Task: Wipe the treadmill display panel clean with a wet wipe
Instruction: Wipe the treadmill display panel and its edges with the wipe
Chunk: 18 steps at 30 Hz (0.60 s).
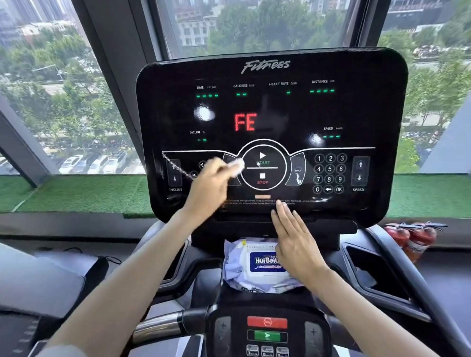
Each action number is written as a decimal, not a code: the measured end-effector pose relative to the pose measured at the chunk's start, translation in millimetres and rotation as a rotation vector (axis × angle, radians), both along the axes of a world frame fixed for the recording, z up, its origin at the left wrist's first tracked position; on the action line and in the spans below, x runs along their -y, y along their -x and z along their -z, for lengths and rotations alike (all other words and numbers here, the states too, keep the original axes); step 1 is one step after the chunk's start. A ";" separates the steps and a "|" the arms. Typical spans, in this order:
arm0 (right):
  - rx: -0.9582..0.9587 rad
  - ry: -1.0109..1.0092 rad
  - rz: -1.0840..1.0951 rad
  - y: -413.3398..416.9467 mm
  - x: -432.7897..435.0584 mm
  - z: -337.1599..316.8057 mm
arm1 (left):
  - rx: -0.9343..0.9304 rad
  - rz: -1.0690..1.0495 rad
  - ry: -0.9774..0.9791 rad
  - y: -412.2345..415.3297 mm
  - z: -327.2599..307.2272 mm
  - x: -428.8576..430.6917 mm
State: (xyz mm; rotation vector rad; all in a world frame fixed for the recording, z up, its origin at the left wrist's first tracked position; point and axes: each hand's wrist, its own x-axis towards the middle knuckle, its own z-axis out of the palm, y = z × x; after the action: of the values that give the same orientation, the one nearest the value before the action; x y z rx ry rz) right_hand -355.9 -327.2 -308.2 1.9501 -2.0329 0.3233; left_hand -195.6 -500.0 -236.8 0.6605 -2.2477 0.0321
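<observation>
The black treadmill display panel (271, 107) fills the middle of the view, showing red "FE" letters and green dashes. My left hand (210, 185) holds a white wet wipe (237, 168) against the panel's lower left, just left of the round START/STOP dial. The hand is blurred. A wet streak runs from the INCLINE buttons toward it. My right hand (296, 241) lies flat with straight fingers, its fingertips touching the panel's bottom edge. Below it sits the wet wipe pack (250, 265) with a blue label, partly covered by that hand.
A lower control pod (267, 333) with a red and a green button sits near the bottom centre. Metal handlebars (160, 326) run left of it. Red fire extinguishers (414, 239) stand at the right by the window ledge with green turf (78, 193).
</observation>
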 end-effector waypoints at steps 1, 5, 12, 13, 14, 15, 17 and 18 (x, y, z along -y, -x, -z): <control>0.009 -0.003 0.001 -0.9 0.4 -0.8 | -0.187 -0.109 -0.076 -1.6 -3.9 3.5; 0.058 -0.001 0.007 -3.0 1.9 -1.2 | -0.159 -0.116 -0.082 21.8 17.8 -27.0; 0.072 0.010 -0.003 -1.4 0.7 0.4 | -0.225 -0.243 -0.141 2.2 29.2 -27.5; 0.077 0.009 -0.003 -2.2 0.7 0.7 | -0.396 -0.411 -0.249 1.6 27.8 -26.9; 0.082 0.011 -0.002 -2.7 0.8 0.7 | -0.509 -0.542 -0.340 6.1 27.5 -31.6; 0.086 0.012 -0.002 -2.9 0.8 0.5 | -0.542 -0.593 -0.383 14.7 28.1 -39.8; 0.090 0.011 -0.002 -2.0 1.0 -0.1 | -0.357 -0.430 -0.315 35.2 37.5 -60.0; 0.090 0.010 -0.004 -1.2 1.1 -0.5 | -0.231 -0.294 -0.258 39.9 44.6 -67.5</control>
State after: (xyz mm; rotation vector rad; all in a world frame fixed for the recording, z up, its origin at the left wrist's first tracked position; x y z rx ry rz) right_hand -354.8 -328.3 -307.7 1.9674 -2.0785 0.4280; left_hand -235.5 -432.6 -281.4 1.0730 -1.9344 -0.1835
